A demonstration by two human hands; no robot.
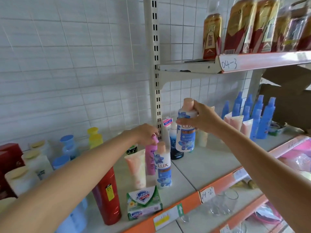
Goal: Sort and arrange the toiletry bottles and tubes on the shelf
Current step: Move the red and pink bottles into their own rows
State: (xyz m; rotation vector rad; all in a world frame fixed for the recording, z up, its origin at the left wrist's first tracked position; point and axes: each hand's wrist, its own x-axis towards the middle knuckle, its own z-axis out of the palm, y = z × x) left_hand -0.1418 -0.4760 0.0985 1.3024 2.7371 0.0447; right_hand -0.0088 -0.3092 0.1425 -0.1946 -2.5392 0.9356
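While right hand [201,117] lifts bottle [185,132]; glossy, cylindrical

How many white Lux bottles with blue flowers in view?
2. One held up in the right hand: Lux bottle. The other stands on the shelf by the pink bottle: second Lux bottle. More may be hidden.

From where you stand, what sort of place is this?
Probably a small shop or its stockroom. Metal shelves with orange edges carry handwritten number tags, and matching goods stand in groups: blue spray bottles and white flowered Lux bottles, one held by the right hand.
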